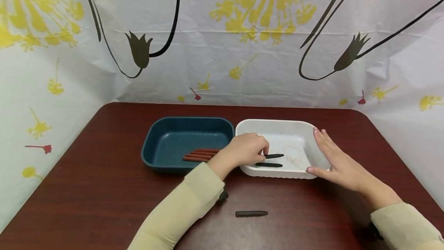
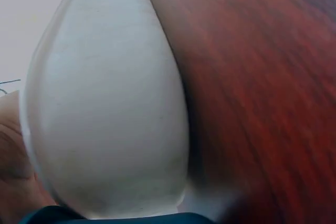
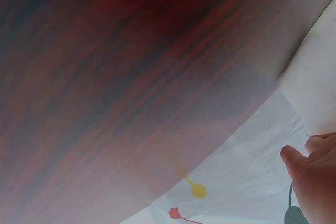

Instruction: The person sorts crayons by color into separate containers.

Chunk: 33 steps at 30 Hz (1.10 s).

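Note:
My left hand (image 1: 245, 149) reaches over the near left corner of a white tray (image 1: 277, 127) and pinches a black crayon (image 1: 275, 156) between thumb and fingers. Just below it, a second black crayon (image 1: 271, 164) lies on the tray floor. At the tray's right end, my right hand (image 1: 341, 168) has its fingers straight, fingertips and thumb at the rim. The left wrist view is mostly filled by the tray's outer wall (image 2: 115, 93). Part of the right hand (image 3: 320, 177) shows beside the tray in the right wrist view.
A teal tray (image 1: 187, 139) stands against the white one on the left, with several reddish-brown crayons (image 1: 197, 156) partly behind my left forearm. Another black crayon (image 1: 251, 213) lies on the dark red table (image 1: 104, 188) in front. Patterned cloth (image 1: 194, 57) hangs behind and at both sides.

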Each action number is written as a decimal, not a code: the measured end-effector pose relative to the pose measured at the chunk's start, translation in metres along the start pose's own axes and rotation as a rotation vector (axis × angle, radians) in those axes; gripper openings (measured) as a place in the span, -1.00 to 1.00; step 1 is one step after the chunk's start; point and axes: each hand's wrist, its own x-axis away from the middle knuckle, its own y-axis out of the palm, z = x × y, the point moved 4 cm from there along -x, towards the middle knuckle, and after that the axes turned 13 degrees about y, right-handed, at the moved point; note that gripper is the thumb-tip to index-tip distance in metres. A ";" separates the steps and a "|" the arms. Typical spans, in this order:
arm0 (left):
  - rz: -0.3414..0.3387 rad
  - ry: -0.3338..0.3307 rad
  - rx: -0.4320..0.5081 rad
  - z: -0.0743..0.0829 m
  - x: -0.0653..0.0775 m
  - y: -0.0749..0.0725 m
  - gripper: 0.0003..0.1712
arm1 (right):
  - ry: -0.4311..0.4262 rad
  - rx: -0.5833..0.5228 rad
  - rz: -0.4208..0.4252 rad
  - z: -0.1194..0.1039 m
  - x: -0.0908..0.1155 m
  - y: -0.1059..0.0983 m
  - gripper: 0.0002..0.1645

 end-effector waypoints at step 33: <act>0.042 0.033 -0.046 0.013 0.013 -0.017 -0.82 | -0.009 0.027 0.000 0.001 -0.001 0.001 0.29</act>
